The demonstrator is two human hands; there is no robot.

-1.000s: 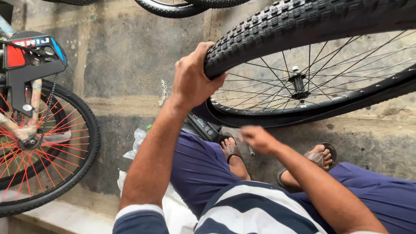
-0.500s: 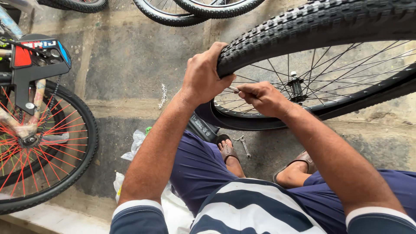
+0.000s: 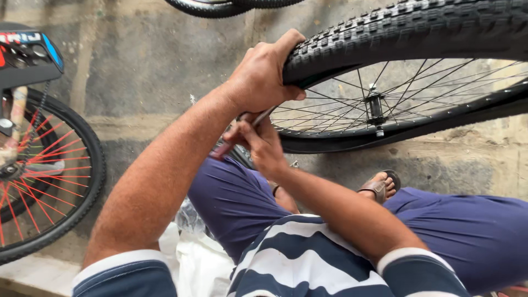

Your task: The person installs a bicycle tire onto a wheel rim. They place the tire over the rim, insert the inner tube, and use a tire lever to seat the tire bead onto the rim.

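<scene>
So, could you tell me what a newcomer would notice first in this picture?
Probably the big black knobby tyre across the top right, gripped at its edge by the left hand. Just below, the right hand holds a thin tool toward the rim. At far left stands another wheel with bright red spokes.
</scene>
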